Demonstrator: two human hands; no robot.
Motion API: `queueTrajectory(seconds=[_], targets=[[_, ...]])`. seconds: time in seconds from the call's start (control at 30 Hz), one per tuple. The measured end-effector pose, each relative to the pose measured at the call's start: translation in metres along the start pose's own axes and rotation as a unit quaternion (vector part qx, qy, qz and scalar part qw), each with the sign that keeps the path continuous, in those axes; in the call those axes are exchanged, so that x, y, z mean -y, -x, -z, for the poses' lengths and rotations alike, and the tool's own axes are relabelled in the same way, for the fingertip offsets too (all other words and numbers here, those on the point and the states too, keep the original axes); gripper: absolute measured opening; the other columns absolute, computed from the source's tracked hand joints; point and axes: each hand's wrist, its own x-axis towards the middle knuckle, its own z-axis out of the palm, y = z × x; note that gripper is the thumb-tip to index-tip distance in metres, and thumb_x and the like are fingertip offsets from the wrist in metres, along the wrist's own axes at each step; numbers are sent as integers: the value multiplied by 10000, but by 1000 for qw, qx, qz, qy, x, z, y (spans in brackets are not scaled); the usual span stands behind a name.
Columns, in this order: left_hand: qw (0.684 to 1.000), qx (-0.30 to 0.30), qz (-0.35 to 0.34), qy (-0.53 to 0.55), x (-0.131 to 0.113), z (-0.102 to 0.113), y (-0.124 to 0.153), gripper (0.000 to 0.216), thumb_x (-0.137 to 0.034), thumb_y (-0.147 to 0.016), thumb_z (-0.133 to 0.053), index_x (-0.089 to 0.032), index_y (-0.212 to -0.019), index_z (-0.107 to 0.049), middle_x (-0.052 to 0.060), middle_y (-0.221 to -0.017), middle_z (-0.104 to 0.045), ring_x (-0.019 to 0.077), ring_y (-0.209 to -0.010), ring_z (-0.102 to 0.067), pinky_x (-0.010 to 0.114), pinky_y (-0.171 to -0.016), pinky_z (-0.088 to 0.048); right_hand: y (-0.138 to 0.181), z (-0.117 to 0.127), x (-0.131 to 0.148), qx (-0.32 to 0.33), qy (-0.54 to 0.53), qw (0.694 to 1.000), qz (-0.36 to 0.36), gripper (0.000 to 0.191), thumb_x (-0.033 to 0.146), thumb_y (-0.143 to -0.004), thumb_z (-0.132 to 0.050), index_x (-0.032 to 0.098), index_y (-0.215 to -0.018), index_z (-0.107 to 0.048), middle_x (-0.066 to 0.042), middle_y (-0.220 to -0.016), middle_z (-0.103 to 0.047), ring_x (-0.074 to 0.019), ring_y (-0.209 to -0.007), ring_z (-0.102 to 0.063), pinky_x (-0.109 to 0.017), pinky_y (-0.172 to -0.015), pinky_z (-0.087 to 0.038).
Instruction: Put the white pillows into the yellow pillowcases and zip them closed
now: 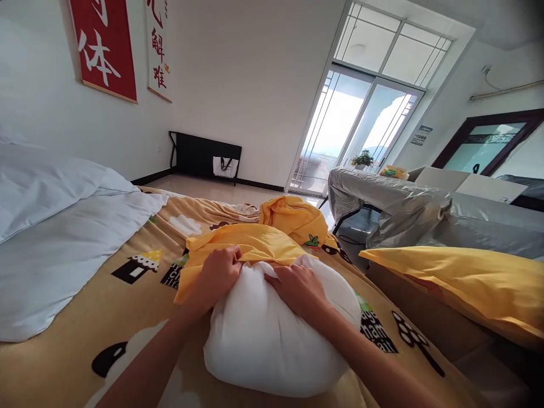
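So, wall hangings: two in the upper left of the frame, a red hanging (104,48) and a white hanging (158,48) with red characters.
White duvet (55,226): one, heaped along the left edge of the frame.
Bed sheet (85,317): one, tan with cartoon houses and mushrooms, lying under everything I touch.
Left hand (219,272): one, my own, fingers curled tight and pinching the hem of the yellow pillowcase.
Yellow pillowcase (250,241): one in my grip at centre frame, its mouth drawn over only the far end of the pillow.
White pillow (272,334): one, plump and lying on the sheet at lower centre, mostly outside the case.
Right hand (300,286): one, palm down on the pillow's top, fingers close together with their tips at the hem. I cannot tell whether they nip the cloth.
Step in hand: as I judge it, the start of casing the pillow, with the mouth on and most of the filling uncovered.
Next move calls for: I think a firm grip on both sides of the hem, and the filling squeezed narrow so the cloth slides toward me without snagging.
Yellow bundle (293,218): one, crumpled just behind the case. I cannot tell if it is part of the same piece.
Cased pillow (463,289): one, yellow, at the right edge.
Covered bench (391,198): one, under grey sheeting at upper right, carrying one potted plant (362,160).
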Motion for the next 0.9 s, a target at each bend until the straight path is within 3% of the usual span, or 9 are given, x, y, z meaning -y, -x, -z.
queueTrajectory(seconds=[0.17,0.33,0.5,0.57,0.67,0.73,0.77,0.9], targets=[[1000,-8,22,14,-13,7,6,155,-247,-811,-499,-198,-664,-503,-10,-607,-560,144,-578,-491,253,-549,-281,-5,1,28,8,-7,998,55,414,421,-944,-375,196,-898,-719,-100,-901,-729,-232,-832,-669,-305,-734,-430],[1000,-10,-20,-15,-20,0,14,167,-263,-856,-465,-204,-737,-565,18,-651,-612,169,-618,-533,273,-587,-294,-20,-2,31,-9,-10,1000,-13,424,398,-957,-348,182,-909,-709,-131,-887,-714,-242,-858,-671,-310,-731,-455],[994,35,-59,88,-22,-10,17,257,-360,-883,-475,-197,-691,-527,-9,-662,-620,145,-624,-550,255,-599,-343,-28,-10,5,-20,-2,996,-88,394,275,-950,-339,133,-917,-705,-169,-895,-702,-249,-868,-671,-314,-724,-464],[990,56,-81,98,-24,-9,18,234,-352,-901,-454,-198,-755,-554,-10,-735,-649,149,-691,-577,265,-665,-377,-29,-12,-9,-27,-8,993,-114,396,270,-944,-339,120,-918,-704,-180,-910,-697,-254,-864,-669,-319,-722,-465],[990,-5,-140,6,-27,2,26,188,-229,-896,-421,-211,-929,-605,33,-952,-667,203,-912,-585,343,-830,-377,-28,-11,-31,-44,-26,985,-165,416,326,-940,-348,122,-921,-709,-184,-935,-691,-264,-870,-662,-321,-714,-461],[986,-64,-142,-64,-30,14,35,217,-181,-865,-421,-209,-950,-619,62,-966,-657,224,-933,-582,355,-816,-393,-28,-9,-47,-49,-42,978,-197,424,364,-931,-360,129,-930,-713,-182,-943,-688,-277,-900,-652,-323,-714,-454],[986,-59,-127,-88,-32,20,40,206,-190,-858,-426,-207,-908,-625,62,-900,-660,219,-870,-596,334,-755,-410,-28,-7,-54,-47,-50,976,-208,425,381,-925,-367,137,-927,-715,-177,-942,-688,-284,-918,-645,-324,-713,-450],[977,137,-37,-157,-38,30,52,247,-230,-863,-429,-198,-695,-608,51,-639,-639,193,-580,-601,270,-512,-342,-27,-5,-74,-32,-82,971,-223,429,409,-914,-365,176,-861,-721,-146,-916,-697,-293,-941,-632,-315,-680,-426]])
